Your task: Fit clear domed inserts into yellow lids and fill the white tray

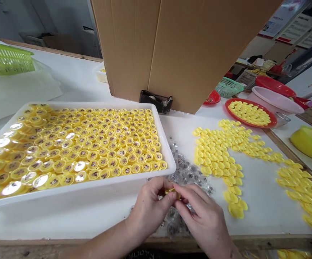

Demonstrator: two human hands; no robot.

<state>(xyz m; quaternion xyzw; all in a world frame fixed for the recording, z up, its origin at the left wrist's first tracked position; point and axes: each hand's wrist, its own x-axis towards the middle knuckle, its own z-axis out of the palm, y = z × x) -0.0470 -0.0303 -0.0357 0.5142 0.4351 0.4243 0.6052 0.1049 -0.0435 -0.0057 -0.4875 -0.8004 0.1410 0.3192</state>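
Observation:
Close to the table's front edge, my left hand (152,200) and my right hand (202,208) meet with fingertips pinched on one small yellow round plastic piece (175,194). Fingers cover most of that piece. Beneath and behind the hands lie loose clear discs with dark printed pictures (189,172). To the left, a white tray (169,154) is filled with rows of yellow round pieces (99,144) bearing small printed pictures. Plain yellow pieces (215,151) are spread in overlapping rows to the right of my hands.
A large cardboard box (172,46) stands behind, with a black tape dispenser (156,101) at its foot. Farther right are a red plate (273,117) of yellow pieces, a green basket (228,87) and a yellow bowl (311,143). A lime-green basket (7,59) is at left.

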